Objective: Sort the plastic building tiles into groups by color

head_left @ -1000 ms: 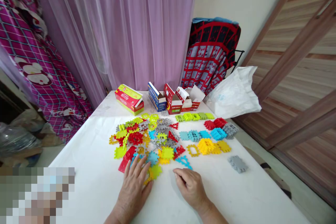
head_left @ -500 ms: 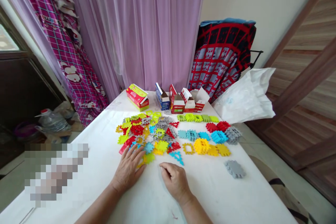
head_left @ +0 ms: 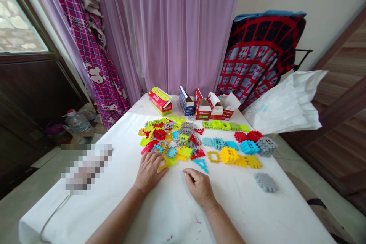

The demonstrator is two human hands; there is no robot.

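My left hand [head_left: 149, 170] rests palm down at the near edge of a mixed pile of toothed plastic pieces [head_left: 171, 137], its fingers spread. A yellow frame piece [head_left: 163, 163] lies by its fingers, and whatever is under the palm is hidden. My right hand [head_left: 199, 187] lies on the white table with its fingers curled in; what they hold, if anything, cannot be made out. Just beyond it is a blue triangle piece [head_left: 201, 164]. Sorted by colour to the right are green [head_left: 224, 126], light blue [head_left: 219, 143], yellow [head_left: 228, 155] and red pieces [head_left: 248, 136].
Open small boxes [head_left: 203, 109] and a red and yellow box [head_left: 160, 101] stand along the back edge. A white bag [head_left: 288, 103] sits at the back right. A grey stack [head_left: 265, 182] lies at the right. A blurred-out object with a cable is on the left.
The whole view has shifted, so the table and its contents appear farther right and slightly higher. My left hand's fingers look a little more bent; my right hand keeps its curled pose.
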